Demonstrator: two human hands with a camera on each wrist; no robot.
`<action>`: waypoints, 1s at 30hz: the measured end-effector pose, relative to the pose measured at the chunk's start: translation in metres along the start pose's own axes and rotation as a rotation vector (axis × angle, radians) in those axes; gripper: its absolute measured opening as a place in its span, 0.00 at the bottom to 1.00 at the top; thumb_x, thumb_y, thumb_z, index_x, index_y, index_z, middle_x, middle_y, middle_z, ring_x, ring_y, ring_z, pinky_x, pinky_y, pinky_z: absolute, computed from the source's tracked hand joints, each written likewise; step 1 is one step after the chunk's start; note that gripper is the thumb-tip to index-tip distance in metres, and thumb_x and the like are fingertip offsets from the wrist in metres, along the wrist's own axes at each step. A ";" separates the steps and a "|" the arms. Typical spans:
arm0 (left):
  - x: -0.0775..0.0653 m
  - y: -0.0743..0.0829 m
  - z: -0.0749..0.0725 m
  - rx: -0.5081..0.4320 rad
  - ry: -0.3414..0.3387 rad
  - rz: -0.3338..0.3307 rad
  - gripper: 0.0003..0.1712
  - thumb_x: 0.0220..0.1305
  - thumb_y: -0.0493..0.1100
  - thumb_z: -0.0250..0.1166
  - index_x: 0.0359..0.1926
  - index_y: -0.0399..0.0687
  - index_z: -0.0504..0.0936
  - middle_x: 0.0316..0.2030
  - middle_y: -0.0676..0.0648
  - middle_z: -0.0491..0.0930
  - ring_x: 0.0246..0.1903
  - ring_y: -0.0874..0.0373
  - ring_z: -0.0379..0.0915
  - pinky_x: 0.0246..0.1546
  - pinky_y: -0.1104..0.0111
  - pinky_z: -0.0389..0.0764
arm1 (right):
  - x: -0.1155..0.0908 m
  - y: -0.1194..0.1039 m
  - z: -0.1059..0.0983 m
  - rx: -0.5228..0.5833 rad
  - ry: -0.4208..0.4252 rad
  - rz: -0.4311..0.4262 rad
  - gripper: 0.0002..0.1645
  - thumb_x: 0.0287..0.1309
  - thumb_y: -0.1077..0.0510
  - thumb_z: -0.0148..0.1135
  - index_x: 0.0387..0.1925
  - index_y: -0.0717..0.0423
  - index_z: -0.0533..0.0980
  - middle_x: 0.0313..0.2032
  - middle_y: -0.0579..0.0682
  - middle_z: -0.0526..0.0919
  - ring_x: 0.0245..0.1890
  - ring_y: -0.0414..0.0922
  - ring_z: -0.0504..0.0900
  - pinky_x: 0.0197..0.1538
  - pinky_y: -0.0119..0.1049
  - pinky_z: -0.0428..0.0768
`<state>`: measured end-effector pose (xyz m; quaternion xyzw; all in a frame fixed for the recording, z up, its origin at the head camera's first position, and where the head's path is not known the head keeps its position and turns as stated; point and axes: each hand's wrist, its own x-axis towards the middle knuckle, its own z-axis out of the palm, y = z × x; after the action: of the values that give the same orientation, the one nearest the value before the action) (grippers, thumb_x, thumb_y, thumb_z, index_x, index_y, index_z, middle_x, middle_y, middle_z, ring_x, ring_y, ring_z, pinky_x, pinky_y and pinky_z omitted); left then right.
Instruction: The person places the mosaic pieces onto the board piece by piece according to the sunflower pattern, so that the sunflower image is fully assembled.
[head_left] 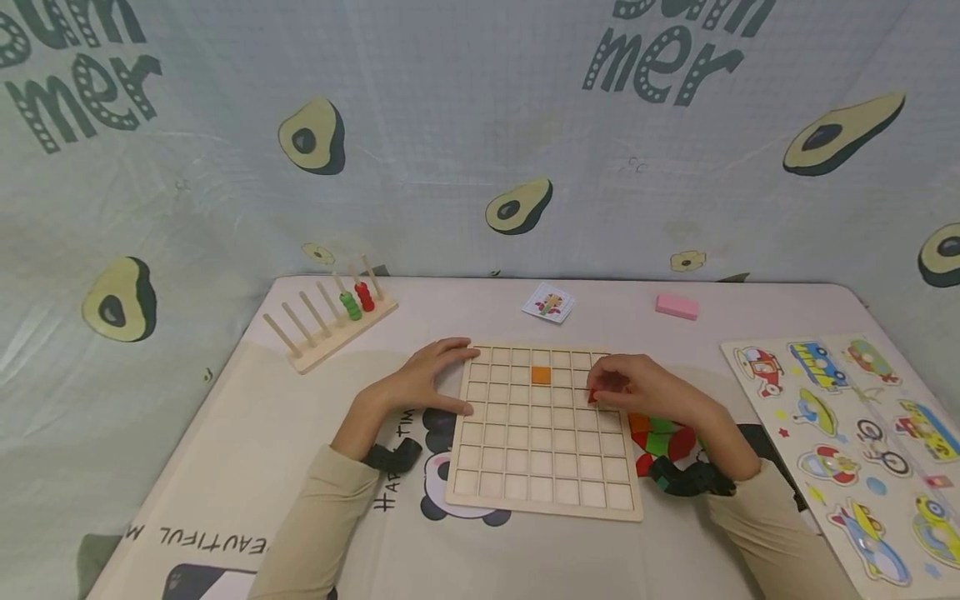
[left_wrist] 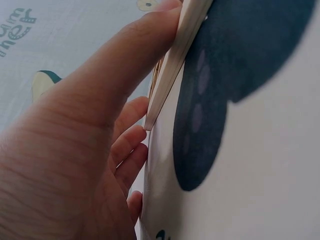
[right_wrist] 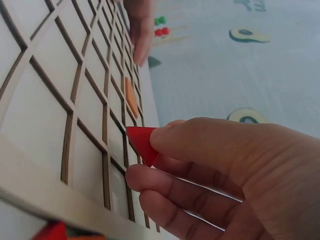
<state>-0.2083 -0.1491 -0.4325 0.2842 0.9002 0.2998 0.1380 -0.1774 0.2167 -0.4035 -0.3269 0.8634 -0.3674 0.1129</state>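
A wooden grid board [head_left: 528,437] lies in the middle of the table, with one orange square tile [head_left: 541,375] set in a cell near its far side. My left hand [head_left: 420,379] rests at the board's left edge, thumb and fingers spread along the frame. Between thumb and fingers, my right hand [head_left: 637,385] pinches a red triangular tile [right_wrist: 143,142] over the right part of the board. In the right wrist view a pointed corner of that tile faces the cells. Loose red, green and orange tiles [head_left: 660,443] lie right of the board, partly under the right forearm.
A peg rack [head_left: 341,333] with green and red beads stands at the back left. Behind the board lie a small picture card [head_left: 549,303] and a pink block [head_left: 677,307]. A vehicle puzzle board [head_left: 810,450] covers the table's right side.
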 end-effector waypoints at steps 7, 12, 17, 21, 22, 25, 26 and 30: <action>0.000 0.001 0.001 0.006 -0.006 0.001 0.50 0.48 0.55 0.77 0.70 0.49 0.66 0.73 0.43 0.55 0.73 0.42 0.45 0.70 0.43 0.49 | 0.014 -0.002 0.008 -0.012 0.039 0.012 0.04 0.61 0.66 0.64 0.37 0.56 0.78 0.32 0.43 0.80 0.32 0.38 0.76 0.37 0.30 0.78; 0.000 0.000 0.001 0.017 -0.001 -0.004 0.50 0.48 0.56 0.76 0.70 0.50 0.66 0.73 0.43 0.55 0.73 0.42 0.45 0.70 0.44 0.48 | 0.023 -0.006 0.012 -0.033 0.111 0.026 0.02 0.62 0.65 0.62 0.37 0.58 0.78 0.34 0.44 0.82 0.33 0.41 0.76 0.38 0.31 0.78; 0.000 0.000 0.001 0.021 -0.001 -0.007 0.50 0.48 0.57 0.76 0.71 0.51 0.66 0.74 0.44 0.54 0.73 0.43 0.44 0.70 0.44 0.48 | 0.031 -0.007 0.018 0.001 0.153 0.068 0.03 0.61 0.67 0.62 0.37 0.59 0.78 0.32 0.46 0.83 0.33 0.42 0.77 0.38 0.30 0.78; -0.001 0.001 0.001 0.016 -0.005 0.002 0.50 0.48 0.56 0.77 0.71 0.50 0.66 0.73 0.44 0.55 0.73 0.43 0.45 0.70 0.44 0.49 | 0.034 -0.005 0.023 0.008 0.163 0.069 0.03 0.61 0.67 0.63 0.37 0.60 0.78 0.31 0.46 0.82 0.31 0.41 0.77 0.36 0.30 0.78; -0.001 0.001 0.000 0.013 -0.006 0.003 0.50 0.48 0.55 0.77 0.71 0.50 0.66 0.73 0.44 0.55 0.73 0.43 0.45 0.70 0.44 0.49 | 0.034 -0.006 0.025 0.007 0.165 0.072 0.03 0.61 0.67 0.63 0.37 0.60 0.79 0.30 0.46 0.82 0.31 0.41 0.77 0.36 0.30 0.78; -0.001 0.001 0.000 0.009 -0.009 0.003 0.50 0.49 0.55 0.77 0.71 0.50 0.66 0.73 0.44 0.54 0.73 0.43 0.45 0.71 0.44 0.48 | 0.036 -0.006 0.027 -0.003 0.171 0.076 0.03 0.61 0.67 0.63 0.37 0.60 0.79 0.30 0.46 0.81 0.31 0.41 0.77 0.36 0.30 0.78; -0.001 0.001 0.000 0.006 -0.009 0.002 0.50 0.49 0.55 0.77 0.71 0.50 0.66 0.73 0.44 0.54 0.73 0.43 0.44 0.71 0.44 0.48 | 0.037 -0.006 0.028 -0.006 0.174 0.080 0.03 0.61 0.66 0.63 0.37 0.60 0.79 0.30 0.47 0.81 0.31 0.41 0.77 0.36 0.30 0.77; -0.002 0.002 0.000 0.005 -0.009 0.002 0.50 0.49 0.55 0.76 0.71 0.50 0.66 0.73 0.44 0.54 0.73 0.43 0.44 0.71 0.44 0.48 | 0.040 -0.007 0.030 -0.014 0.195 0.112 0.04 0.61 0.66 0.63 0.38 0.61 0.79 0.30 0.48 0.81 0.30 0.41 0.76 0.34 0.30 0.76</action>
<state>-0.2064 -0.1491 -0.4309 0.2870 0.9000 0.2962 0.1411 -0.1913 0.1702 -0.4182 -0.2417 0.8896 -0.3847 0.0466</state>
